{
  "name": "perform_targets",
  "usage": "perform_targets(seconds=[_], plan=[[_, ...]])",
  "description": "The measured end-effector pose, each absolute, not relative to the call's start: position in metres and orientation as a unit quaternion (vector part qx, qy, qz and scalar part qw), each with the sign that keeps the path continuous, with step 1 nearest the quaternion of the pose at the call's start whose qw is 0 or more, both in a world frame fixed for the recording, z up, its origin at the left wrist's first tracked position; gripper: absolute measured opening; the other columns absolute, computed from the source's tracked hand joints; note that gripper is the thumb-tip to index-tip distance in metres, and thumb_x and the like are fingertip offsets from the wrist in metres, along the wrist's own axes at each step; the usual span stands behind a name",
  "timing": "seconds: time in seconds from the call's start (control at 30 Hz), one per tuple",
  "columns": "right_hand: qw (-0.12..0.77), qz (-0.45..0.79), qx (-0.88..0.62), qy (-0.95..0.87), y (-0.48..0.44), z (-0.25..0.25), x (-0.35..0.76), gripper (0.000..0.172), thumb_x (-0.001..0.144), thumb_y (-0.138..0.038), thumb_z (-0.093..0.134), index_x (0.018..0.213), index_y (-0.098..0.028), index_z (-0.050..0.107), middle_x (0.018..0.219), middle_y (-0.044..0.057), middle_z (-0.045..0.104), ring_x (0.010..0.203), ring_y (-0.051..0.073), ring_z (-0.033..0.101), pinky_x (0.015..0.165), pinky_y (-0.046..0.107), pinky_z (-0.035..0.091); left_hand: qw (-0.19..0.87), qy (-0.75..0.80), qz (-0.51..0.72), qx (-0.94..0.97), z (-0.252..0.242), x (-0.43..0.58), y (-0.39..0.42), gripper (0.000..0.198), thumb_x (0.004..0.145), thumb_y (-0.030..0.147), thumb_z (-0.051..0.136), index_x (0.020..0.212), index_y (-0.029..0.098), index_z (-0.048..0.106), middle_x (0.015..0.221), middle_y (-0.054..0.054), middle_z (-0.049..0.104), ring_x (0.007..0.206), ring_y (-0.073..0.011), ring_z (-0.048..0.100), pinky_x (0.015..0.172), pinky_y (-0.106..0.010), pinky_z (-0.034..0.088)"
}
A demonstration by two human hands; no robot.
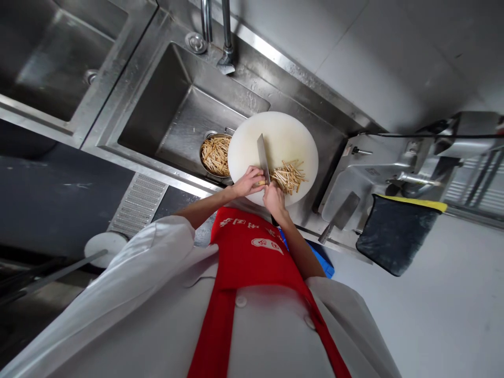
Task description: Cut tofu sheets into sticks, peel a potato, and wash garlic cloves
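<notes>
A round white cutting board [247, 128] lies over the right side of the sink. My right hand [274, 199] is closed around the handle of a cleaver [263, 155], its blade upright on edge and pointing away from me. Left of the blade, my left hand [249, 181] has its fingers bent together over a pale yellow stick-like food piece [260, 183], partly hidden under them. To the right of the blade lies a loose pile of thin brownish food strips [290, 176]. More such strips [216, 155] fill a round metal bowl [203, 167] at the board's left edge.
The steel sink basin [189, 121] extends left of the board, with a faucet [226, 58] behind it. At right, a second cleaver [340, 215] rests across a metal tray [334, 181]. Beside it hangs a dark cloth with a yellow edge [399, 231].
</notes>
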State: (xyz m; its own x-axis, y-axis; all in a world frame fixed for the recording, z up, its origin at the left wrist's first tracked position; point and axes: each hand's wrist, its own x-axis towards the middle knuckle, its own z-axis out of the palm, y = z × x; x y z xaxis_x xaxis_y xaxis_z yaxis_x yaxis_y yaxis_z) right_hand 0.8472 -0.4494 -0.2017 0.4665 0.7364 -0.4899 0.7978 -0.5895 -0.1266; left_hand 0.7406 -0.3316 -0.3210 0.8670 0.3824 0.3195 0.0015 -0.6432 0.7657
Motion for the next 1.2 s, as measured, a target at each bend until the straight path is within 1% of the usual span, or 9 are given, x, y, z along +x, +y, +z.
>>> perform_targets(seconds=[0.07,0.13,0.3,0.4,0.53,0.6,0.73,0.9,1.2], plan=[[0.061,-0.257,0.853,0.45,-0.451,-0.202,0.849,0.031,0.109,-0.023,0.032,0.123,-0.009,0.055,0.113,0.019,0.073,0.106,0.027,0.072,0.089,0.032,0.05,0.393,0.121,0.233,0.881,-0.321,0.74,-0.334,0.037,0.087,0.044,0.075,0.115,0.022,0.068,0.133,-0.015,0.052,0.126,-0.0325,0.043,0.11,-0.061,0.045],[0.06,-0.258,0.853,0.449,-0.452,-0.201,0.85,0.03,0.109,-0.023,0.032,0.124,-0.009,0.054,0.114,0.019,0.073,0.106,0.026,0.072,0.09,0.031,0.05,0.389,0.134,0.235,0.881,-0.323,0.74,-0.336,0.039,0.084,0.043,0.077,0.117,0.024,0.066,0.137,-0.014,0.048,0.13,-0.0329,0.044,0.11,-0.063,0.044],[0.05,-0.255,0.855,0.449,-0.453,-0.203,0.849,0.029,0.109,-0.023,0.032,0.123,-0.01,0.053,0.115,0.019,0.073,0.107,0.025,0.071,0.089,0.029,0.049,0.437,0.147,0.242,0.854,-0.333,0.743,-0.341,0.036,0.083,0.034,0.072,0.117,0.028,0.063,0.136,-0.011,0.048,0.13,-0.0296,0.047,0.11,-0.059,0.047],[0.048,-0.254,0.855,0.45,-0.453,-0.205,0.85,0.028,0.109,-0.023,0.033,0.122,-0.01,0.053,0.115,0.018,0.073,0.108,0.025,0.071,0.089,0.029,0.048,0.447,0.145,0.238,0.85,-0.331,0.743,-0.342,0.034,0.086,0.035,0.07,0.118,0.028,0.061,0.136,-0.011,0.048,0.132,-0.029,0.046,0.111,-0.057,0.047],[0.045,-0.26,0.855,0.446,-0.454,-0.204,0.853,0.028,0.109,-0.024,0.034,0.124,-0.01,0.053,0.116,0.019,0.072,0.108,0.026,0.071,0.09,0.029,0.048,0.444,0.133,0.249,0.85,-0.32,0.738,-0.343,0.039,0.088,0.041,0.071,0.122,0.024,0.062,0.14,-0.014,0.046,0.135,-0.0307,0.045,0.113,-0.056,0.046],[0.042,-0.263,0.855,0.445,-0.455,-0.203,0.854,0.029,0.109,-0.024,0.033,0.124,-0.01,0.054,0.116,0.019,0.072,0.109,0.026,0.071,0.09,0.03,0.048,0.434,0.146,0.255,0.852,-0.316,0.736,-0.342,0.033,0.092,0.041,0.068,0.119,0.023,0.065,0.136,-0.014,0.049,0.133,-0.0298,0.047,0.113,-0.054,0.046],[0.039,-0.258,0.854,0.45,-0.454,-0.202,0.855,0.029,0.109,-0.024,0.034,0.123,-0.011,0.055,0.116,0.018,0.073,0.108,0.026,0.071,0.09,0.03,0.048,0.408,0.154,0.261,0.861,-0.318,0.738,-0.341,0.02,0.099,0.038,0.058,0.11,0.024,0.068,0.12,-0.012,0.056,0.118,-0.0262,0.051,0.107,-0.05,0.048],[0.057,-0.28,0.848,0.446,-0.45,-0.19,0.86,0.031,0.109,-0.026,0.033,0.125,-0.011,0.055,0.115,0.018,0.074,0.108,0.026,0.071,0.09,0.031,0.049,0.378,0.136,0.263,0.877,-0.324,0.741,-0.341,0.022,0.101,0.039,0.056,0.102,0.022,0.07,0.116,-0.013,0.059,0.115,-0.0277,0.048,0.104,-0.053,0.047],[0.066,-0.265,0.85,0.45,-0.471,-0.156,0.855,0.029,0.109,-0.026,0.033,0.121,-0.013,0.056,0.111,0.018,0.074,0.105,0.026,0.072,0.087,0.03,0.05,0.39,0.121,0.234,0.882,-0.325,0.743,-0.34,0.02,0.1,0.032,0.055,0.107,0.021,0.071,0.113,-0.013,0.058,0.112,-0.028,0.049,0.105,-0.052,0.046]])
